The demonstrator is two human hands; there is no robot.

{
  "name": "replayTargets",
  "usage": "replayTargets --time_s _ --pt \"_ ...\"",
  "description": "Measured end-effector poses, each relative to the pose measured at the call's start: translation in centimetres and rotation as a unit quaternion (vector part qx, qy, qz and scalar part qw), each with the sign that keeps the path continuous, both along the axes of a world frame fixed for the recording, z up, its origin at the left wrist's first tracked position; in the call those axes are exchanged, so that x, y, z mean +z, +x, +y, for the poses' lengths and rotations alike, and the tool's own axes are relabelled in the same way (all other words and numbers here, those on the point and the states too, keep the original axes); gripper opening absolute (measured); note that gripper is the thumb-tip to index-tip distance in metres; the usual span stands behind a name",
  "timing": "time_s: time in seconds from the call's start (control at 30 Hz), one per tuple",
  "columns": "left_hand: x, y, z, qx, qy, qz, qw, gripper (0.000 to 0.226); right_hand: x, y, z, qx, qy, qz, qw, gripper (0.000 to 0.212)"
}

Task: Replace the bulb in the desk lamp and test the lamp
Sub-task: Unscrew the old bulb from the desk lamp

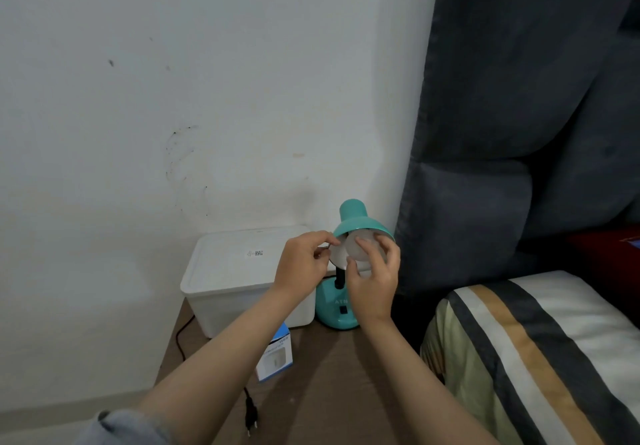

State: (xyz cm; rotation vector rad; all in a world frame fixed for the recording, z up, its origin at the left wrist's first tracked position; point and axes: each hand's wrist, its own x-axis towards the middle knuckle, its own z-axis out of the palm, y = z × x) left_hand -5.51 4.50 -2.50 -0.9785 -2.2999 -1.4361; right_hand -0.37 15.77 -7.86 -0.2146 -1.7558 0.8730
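Note:
A small teal desk lamp (353,216) stands on a brown table (322,368), its shade tilted toward me. A white bulb (360,248) sits inside the shade. My right hand (375,281) curls its fingers and thumb round the bulb from below. My left hand (303,264) pinches the shade's left rim. The lamp's teal base (330,309) with a black switch shows between my hands. The lamp's black plug (251,418) lies loose on the table near me, with its cord running back.
A white lidded plastic box (235,278) stands left of the lamp against the wall. In front of it sits a blue-and-white bulb carton (275,358). A striped pillow (540,358) and a dark padded headboard (519,132) fill the right side.

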Motion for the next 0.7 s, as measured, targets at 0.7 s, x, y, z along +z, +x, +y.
replayTargets --time_s 0.7 --pt "0.01 0.25 0.09 0.001 0.000 -0.002 1.000 0.030 -0.34 0.29 -0.04 0.003 -0.049 0.007 0.999 0.049"
